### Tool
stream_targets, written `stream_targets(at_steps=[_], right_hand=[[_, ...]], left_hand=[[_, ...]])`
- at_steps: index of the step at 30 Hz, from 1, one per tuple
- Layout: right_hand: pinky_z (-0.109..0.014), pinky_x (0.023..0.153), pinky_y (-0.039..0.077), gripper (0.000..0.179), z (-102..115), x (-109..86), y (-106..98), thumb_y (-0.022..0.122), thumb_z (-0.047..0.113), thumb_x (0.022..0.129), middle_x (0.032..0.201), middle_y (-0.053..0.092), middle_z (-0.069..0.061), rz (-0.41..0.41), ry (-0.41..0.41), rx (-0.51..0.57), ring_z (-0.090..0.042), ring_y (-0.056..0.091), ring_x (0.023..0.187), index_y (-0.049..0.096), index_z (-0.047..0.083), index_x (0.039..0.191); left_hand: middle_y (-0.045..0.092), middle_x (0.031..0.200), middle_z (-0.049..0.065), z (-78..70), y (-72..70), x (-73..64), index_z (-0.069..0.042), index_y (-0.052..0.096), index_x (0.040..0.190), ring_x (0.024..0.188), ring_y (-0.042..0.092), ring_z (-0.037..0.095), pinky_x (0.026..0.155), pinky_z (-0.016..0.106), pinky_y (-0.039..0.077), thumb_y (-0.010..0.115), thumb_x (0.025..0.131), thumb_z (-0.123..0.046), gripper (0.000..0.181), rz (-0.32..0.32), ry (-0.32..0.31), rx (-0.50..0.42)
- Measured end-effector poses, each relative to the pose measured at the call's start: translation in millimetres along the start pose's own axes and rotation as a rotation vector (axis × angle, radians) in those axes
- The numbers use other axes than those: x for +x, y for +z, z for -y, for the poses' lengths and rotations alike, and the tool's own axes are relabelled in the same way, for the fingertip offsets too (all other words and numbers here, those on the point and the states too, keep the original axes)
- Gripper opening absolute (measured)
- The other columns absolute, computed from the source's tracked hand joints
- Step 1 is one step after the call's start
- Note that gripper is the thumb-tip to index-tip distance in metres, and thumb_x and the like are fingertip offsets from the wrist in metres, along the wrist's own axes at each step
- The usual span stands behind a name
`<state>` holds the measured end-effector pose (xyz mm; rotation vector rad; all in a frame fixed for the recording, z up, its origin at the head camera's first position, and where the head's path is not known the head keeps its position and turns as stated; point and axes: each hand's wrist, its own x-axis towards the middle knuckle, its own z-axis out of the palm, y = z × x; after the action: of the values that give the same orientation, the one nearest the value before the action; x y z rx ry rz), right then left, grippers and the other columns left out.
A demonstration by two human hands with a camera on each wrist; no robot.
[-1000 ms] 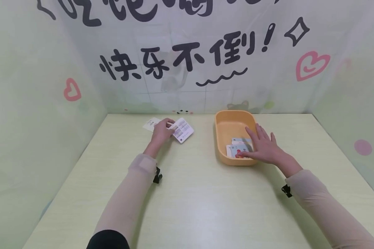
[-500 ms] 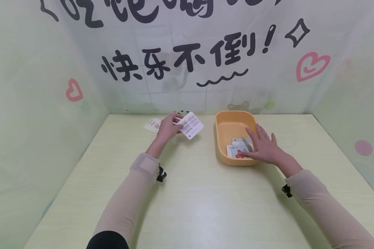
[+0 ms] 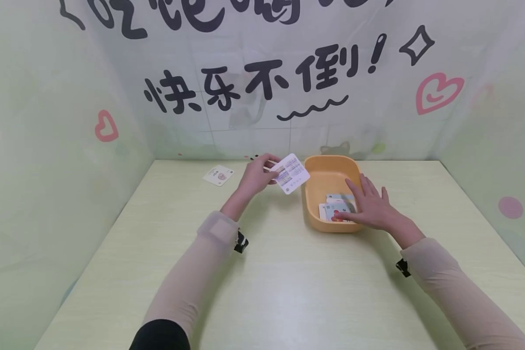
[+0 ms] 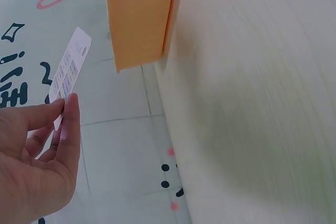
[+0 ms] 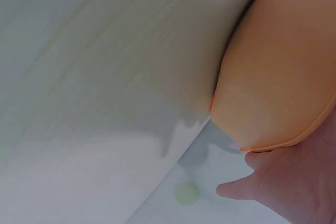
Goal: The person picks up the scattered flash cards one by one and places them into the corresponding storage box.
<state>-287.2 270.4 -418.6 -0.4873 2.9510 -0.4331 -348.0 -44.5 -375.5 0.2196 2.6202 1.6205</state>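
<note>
My left hand [image 3: 258, 176] pinches a white card [image 3: 291, 174] with printed blocks of text by one edge, between thumb and fingers. In the left wrist view, the card [image 4: 70, 66] is raised off the table, beside the orange bin. The right hand [image 3: 372, 204] lies spread over the right rim of the orange bin [image 3: 311, 206], its fingers straight. Several cards [image 3: 337, 210], some light blue with a red print, lie in the near end of the bin, partly hidden by that hand. In the right wrist view, the right hand [image 5: 294, 182] touches the bin's rim.
Another white card [image 3: 218, 175], perhaps more than one overlapping, lies at the back left of the pale table [image 3: 262, 282]. A printed cloth [image 3: 245, 116] with black lettering hangs along the table's back edge.
My left hand has lifted the card and carried it right, up to the bin's left rim. A card it partly covered now shows fully. The right hand stays put.
</note>
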Motion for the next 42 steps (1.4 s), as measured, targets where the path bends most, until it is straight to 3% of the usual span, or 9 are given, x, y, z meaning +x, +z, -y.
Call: stream_targets(at_steps=[8,14,20,27,37,42], right_hand=[[-0.08,0.113,-0.002,0.108,1.8,-2.1,1.2,0.062,0.064,0.086,0.164,-0.008,-0.031,0.0,0.012,0.008,-0.051,-0.002,0.151,0.008,0.009,0.16],[-0.08,0.113,-0.002,0.11,1.6,-2.0,3.6,0.061,0.067,0.085,0.164,-0.009,-0.03,0.002,0.02,0.007,-0.05,-0.002,0.152,0.006,0.009,0.161],[-0.08,0.113,-0.002,0.109,2.9,-2.5,1.7,0.06,0.068,0.086,0.164,-0.008,-0.03,0.012,0.029,0.004,-0.049,-0.003,0.152,0.007,0.008,0.16],[-0.081,0.113,-0.002,0.11,3.4,-3.2,0.0,0.06,0.068,0.086,0.164,-0.008,-0.03,0.015,0.023,0.001,-0.049,-0.004,0.152,0.006,0.008,0.16],[-0.081,0.113,-0.001,0.11,3.8,-3.9,-1.9,0.061,0.066,0.086,0.164,-0.007,-0.03,0.008,0.022,0.013,-0.05,-0.004,0.152,0.005,0.008,0.16],[-0.081,0.113,0.001,0.112,3.1,-3.6,-1.7,0.062,0.067,0.085,0.165,-0.006,-0.029,0.007,0.019,0.012,-0.049,-0.003,0.152,0.004,0.007,0.16]], left_hand=[[0.062,0.119,0.014,-11.3,27.3,0.1,-0.006,0.06,0.128,0.097,0.064,0.022,0.073,0.024,0.063,0.063,0.093,0.002,0.035,0.065,0.026,0.052],[0.063,0.118,0.015,-19.5,43.2,0.7,-0.005,0.06,0.127,0.096,0.065,0.023,0.081,0.034,0.064,0.061,0.094,0.003,0.034,0.112,0.037,0.06],[0.065,0.116,0.013,-26.1,55.9,1.4,-0.005,0.06,0.126,0.093,0.066,0.021,0.069,0.02,0.062,0.061,0.094,0.002,0.034,0.149,0.051,0.095],[0.066,0.112,0.011,-30.2,69.9,0.0,-0.007,0.062,0.124,0.091,0.064,0.018,0.07,0.024,0.062,0.062,0.094,0.001,0.031,0.184,0.07,0.163],[0.068,0.113,0.007,-40.3,88.1,-6.3,-0.012,0.062,0.122,0.091,0.062,0.015,0.066,0.018,0.054,0.063,0.095,-0.004,0.028,0.27,0.107,0.414],[0.068,0.112,0.006,-43.2,95.8,-7.9,-0.012,0.063,0.12,0.092,0.063,0.016,0.067,0.019,0.054,0.064,0.094,-0.004,0.027,0.297,0.13,0.465]])
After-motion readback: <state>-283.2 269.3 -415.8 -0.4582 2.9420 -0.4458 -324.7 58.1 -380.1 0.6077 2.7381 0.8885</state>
